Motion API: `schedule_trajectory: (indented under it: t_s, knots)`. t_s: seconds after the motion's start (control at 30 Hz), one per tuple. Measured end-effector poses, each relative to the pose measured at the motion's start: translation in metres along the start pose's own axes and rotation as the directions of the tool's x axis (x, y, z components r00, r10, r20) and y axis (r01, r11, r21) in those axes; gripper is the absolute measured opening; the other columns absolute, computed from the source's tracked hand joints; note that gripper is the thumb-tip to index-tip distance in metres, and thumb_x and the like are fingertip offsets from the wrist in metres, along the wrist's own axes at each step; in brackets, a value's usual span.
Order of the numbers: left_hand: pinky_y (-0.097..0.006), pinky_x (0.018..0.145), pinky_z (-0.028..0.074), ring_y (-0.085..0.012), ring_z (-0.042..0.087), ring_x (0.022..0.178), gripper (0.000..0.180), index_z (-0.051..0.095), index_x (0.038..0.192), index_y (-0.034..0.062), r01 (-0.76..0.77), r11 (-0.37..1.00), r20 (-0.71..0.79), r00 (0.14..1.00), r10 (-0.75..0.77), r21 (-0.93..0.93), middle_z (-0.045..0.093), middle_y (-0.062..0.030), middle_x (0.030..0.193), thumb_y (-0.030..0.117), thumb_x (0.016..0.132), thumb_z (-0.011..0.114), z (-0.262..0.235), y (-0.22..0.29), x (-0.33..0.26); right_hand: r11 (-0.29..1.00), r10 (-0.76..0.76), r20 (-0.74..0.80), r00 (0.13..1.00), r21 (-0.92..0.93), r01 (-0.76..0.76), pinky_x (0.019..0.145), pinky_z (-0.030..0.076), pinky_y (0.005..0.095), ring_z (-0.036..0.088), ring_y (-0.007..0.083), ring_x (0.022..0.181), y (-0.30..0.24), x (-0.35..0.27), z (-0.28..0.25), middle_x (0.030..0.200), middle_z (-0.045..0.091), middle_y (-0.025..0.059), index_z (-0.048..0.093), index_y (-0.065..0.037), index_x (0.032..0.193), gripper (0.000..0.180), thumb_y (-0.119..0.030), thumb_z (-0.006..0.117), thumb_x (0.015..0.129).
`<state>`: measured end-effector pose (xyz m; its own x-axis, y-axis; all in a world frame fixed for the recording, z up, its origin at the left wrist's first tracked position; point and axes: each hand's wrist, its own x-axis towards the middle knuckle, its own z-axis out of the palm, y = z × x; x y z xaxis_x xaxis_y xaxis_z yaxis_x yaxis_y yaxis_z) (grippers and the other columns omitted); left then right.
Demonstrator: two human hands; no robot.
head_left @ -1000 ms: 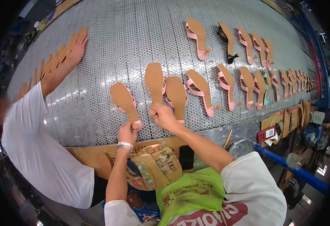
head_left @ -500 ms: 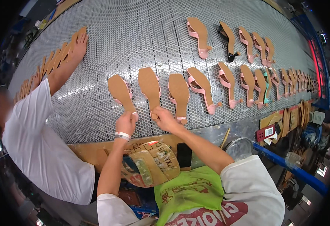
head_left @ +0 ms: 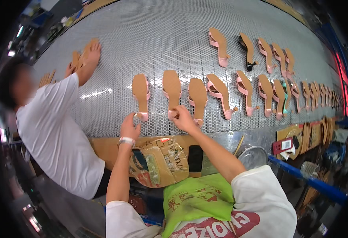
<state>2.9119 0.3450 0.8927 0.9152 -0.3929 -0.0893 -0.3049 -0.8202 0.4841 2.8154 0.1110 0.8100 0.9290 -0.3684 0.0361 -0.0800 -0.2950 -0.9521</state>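
My right hand (head_left: 184,119) pinches the heel end of a pink-strapped sandal (head_left: 171,85), whose tan face is up and toe points away from me. Left of it, a similar sandal (head_left: 141,89) lies with its heel toward me. My left hand (head_left: 130,129), with a white band at the wrist, is beside that heel, thumb and forefinger apart. A third pink sandal (head_left: 197,97) lies just right of my right hand. All three rest on a perforated metal conveyor surface (head_left: 114,123).
Several more sandals (head_left: 221,93) run rightward in a row, with a second row behind including a black sandal (head_left: 246,47). At left, a co-worker (head_left: 58,131) reaches over other soles (head_left: 78,59). Nearer me are a cardboard piece (head_left: 164,162), a dark phone (head_left: 195,158) and a clear round container (head_left: 253,156).
The leftmost sandal has turned from slanting to nearly straight. My left hand's fingers have parted at its heel. My right hand stays at the second sandal's heel. The whole view has shifted somewhat.
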Motion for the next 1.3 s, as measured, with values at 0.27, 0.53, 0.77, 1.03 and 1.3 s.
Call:
schedule_trajectory:
  t_s: [0.27, 0.53, 0.77, 1.03, 1.3]
  knots:
    - [-0.026, 0.059, 0.050, -0.0120, 0.060, 0.062, 0.016, 0.061, 0.095, -0.0002, 0.484, 0.800, -0.281, 0.761, -0.585, -0.355, 0.063, -0.0080, 0.073, 0.004, 0.080, 0.063, -0.040, 0.045, -0.367, 0.996, 0.019, -0.063, 0.998, 0.085, -0.014, 0.075, 0.046, 0.0346, 0.058, 0.0251, 0.083, -0.067, -0.096, -0.003, 0.090, 0.059, 0.0127, 0.060, -0.001, 0.097, 0.020, -0.004, 0.062, 0.077]
    - [-0.039, 0.078, 0.051, -0.0340, 0.064, 0.086, 0.021, 0.065, 0.088, 0.0070, 0.964, -0.012, 0.074, 0.008, -0.997, -0.266, 0.067, -0.0162, 0.089, 0.023, 0.076, 0.061, 0.250, 0.284, -0.867, 0.973, -0.054, 0.384, 0.922, 0.229, -0.038, 0.084, 0.044, 0.0263, 0.057, 0.0134, 0.088, -0.120, -0.306, -0.205, 0.095, 0.063, 0.0064, 0.061, 0.002, 0.098, 0.011, -0.002, 0.058, 0.088]
    - [-0.036, 0.065, 0.049, -0.0235, 0.062, 0.072, 0.018, 0.058, 0.088, 0.0049, 0.599, -0.448, 0.090, -0.531, -0.843, -0.664, 0.063, -0.0128, 0.075, 0.014, 0.075, 0.065, 0.385, 0.406, -0.999, 0.972, -0.230, 0.801, 0.553, 0.214, 0.095, 0.068, 0.042, 0.0204, 0.052, 0.0077, 0.075, -0.178, -0.493, -0.161, 0.082, 0.058, 0.0019, 0.060, 0.001, 0.091, 0.004, -0.001, 0.058, 0.088]
    - [-0.047, 0.099, 0.037, -0.0380, 0.042, 0.120, 0.068, 0.047, 0.124, 0.0079, 0.732, -0.349, -0.012, -0.438, -0.899, -0.585, 0.048, -0.0187, 0.126, 0.018, 0.064, 0.077, 0.399, 0.375, -1.113, 0.871, -0.114, 0.846, -0.521, 0.337, 0.357, 0.072, 0.050, 0.0301, 0.064, 0.0216, 0.082, -0.186, -0.824, -0.052, 0.088, 0.063, 0.0119, 0.061, -0.001, 0.100, 0.021, -0.003, 0.064, 0.080]
    - [-0.055, 0.102, 0.027, -0.0324, 0.050, 0.106, 0.078, 0.042, 0.130, 0.0148, 0.909, -0.343, 0.009, -0.351, -0.936, -0.237, 0.055, -0.0118, 0.109, 0.034, 0.064, 0.078, 0.426, 0.338, -1.201, 0.222, -0.286, 0.436, -0.853, 0.896, 0.383, 0.091, 0.041, 0.0465, 0.050, 0.0319, 0.113, -0.131, -1.081, 0.046, 0.118, 0.054, 0.0127, 0.056, -0.008, 0.109, 0.037, -0.012, 0.065, 0.073]
